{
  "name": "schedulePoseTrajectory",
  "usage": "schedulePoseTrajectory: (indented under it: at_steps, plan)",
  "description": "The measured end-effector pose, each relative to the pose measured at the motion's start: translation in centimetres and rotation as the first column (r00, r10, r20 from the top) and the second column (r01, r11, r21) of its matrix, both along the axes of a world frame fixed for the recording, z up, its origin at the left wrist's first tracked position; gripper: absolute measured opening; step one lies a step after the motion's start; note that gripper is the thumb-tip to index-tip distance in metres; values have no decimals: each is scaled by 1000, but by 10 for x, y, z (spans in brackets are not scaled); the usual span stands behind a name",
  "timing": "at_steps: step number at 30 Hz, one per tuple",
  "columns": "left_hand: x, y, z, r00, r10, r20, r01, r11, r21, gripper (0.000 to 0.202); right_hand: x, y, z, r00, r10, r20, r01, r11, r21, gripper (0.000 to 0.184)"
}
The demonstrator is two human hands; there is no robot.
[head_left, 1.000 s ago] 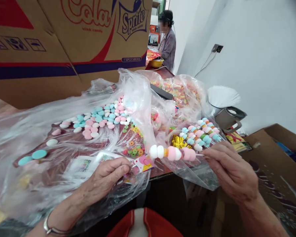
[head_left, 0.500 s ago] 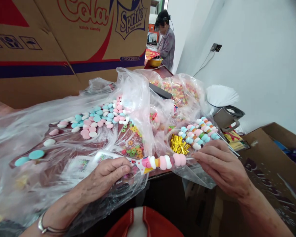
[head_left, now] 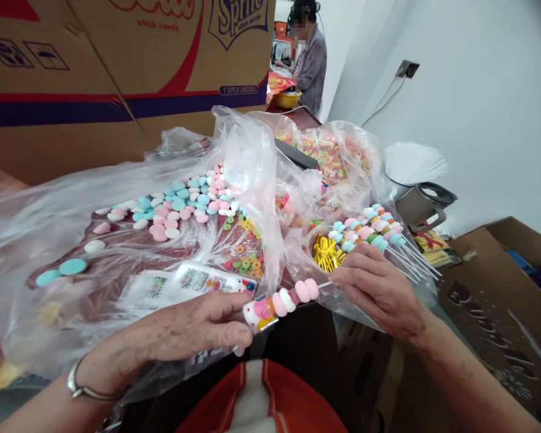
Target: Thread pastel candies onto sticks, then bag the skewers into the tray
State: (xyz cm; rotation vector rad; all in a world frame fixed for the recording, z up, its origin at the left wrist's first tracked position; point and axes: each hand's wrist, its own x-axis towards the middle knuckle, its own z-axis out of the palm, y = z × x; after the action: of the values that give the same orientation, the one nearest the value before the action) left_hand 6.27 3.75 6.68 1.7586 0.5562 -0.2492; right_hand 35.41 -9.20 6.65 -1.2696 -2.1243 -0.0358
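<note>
My right hand [head_left: 379, 288] pinches the stick of a candy skewer [head_left: 295, 294] threaded with pink, white and orange pieces. Its tip sits inside the mouth of a small printed wrapper sleeve [head_left: 259, 313], which my left hand [head_left: 198, 328] grips between thumb and fingers. Both hands hover at the near table edge, above a red and white garment. Just behind my right hand lie gold twist ties [head_left: 327, 252] and a pile of finished skewers [head_left: 372, 231].
Clear plastic bags [head_left: 247, 168] cover the table, with loose pink, blue and white candies [head_left: 184, 204], small ring candies [head_left: 246, 261] and printed wrappers [head_left: 193, 279]. A big cardboard box [head_left: 117, 72] stands behind. Another person [head_left: 309, 57] works at the far end. An open carton [head_left: 500, 288] is at right.
My right hand has pushed the skewer leftward and down, so its tip went from free in the air into the wrapper sleeve. My left hand shifted slightly toward me.
</note>
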Motion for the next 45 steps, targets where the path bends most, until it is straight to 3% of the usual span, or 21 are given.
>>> schedulePoseTrajectory:
  at_steps: [4,9,15,24,31,36,40,45]
  plan:
    - [2,-5,-6,1000,17,-21,-21,967,-252,27,1,2,3,999,38,27,-37,999,-35,14]
    - [8,-15,-15,998,29,-47,-39,973,-229,26,-1,7,5,991,130,31,-126,987,-98,14]
    - [15,-17,-12,990,-141,20,142,978,-154,31,-1,16,16,985,164,59,-153,977,-149,15]
    - [11,-19,-16,989,142,-32,-146,973,-181,33,-12,19,10,972,231,35,-215,945,-246,18]
    - [15,-23,-14,985,161,-56,-168,967,-189,33,-16,15,13,966,255,42,-241,947,-214,16]
    - [27,-33,-16,994,89,-60,-101,961,-258,34,-43,20,-5,930,339,143,-302,926,-227,26]
    - [28,-39,-17,986,168,-20,-164,921,-354,37,-48,23,-17,940,328,98,-299,926,-231,25]
    - [24,-45,-11,954,301,15,-261,850,-458,39,-46,28,-14,925,366,104,-334,911,-243,24]
